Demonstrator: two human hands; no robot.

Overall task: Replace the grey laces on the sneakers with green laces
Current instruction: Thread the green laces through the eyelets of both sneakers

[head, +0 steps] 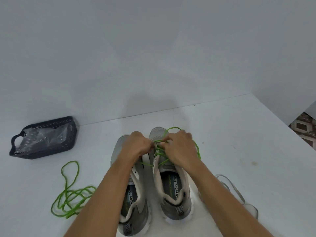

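Fingers of both hands meet over the eyelets of the right sneaker [171, 182], curled and pinching the green lace [160, 151] threaded there. The left hand [136, 144] pinches the lace at the shoe's left eyelet row, its forearm crossing over the left sneaker [135, 199]. The right hand [181, 147] grips the lace from the other side, knuckles up, just touching the left hand's fingertips. Crossed green strands run between the eyelets under the hands, and a long loop of the same lace swings out past the toe and round the right hand's far side.

Both sneakers stand side by side on the white table [230, 134], toes pointing away from the person, heels near. The left sneaker shows bare eyelets. A second green lace [68, 197] lies in loose coils on the table to the left. Grey laces [239, 195] lie on the right, beside the right forearm. A dark basket [44, 139] holding clear plastic sits well apart at far left.
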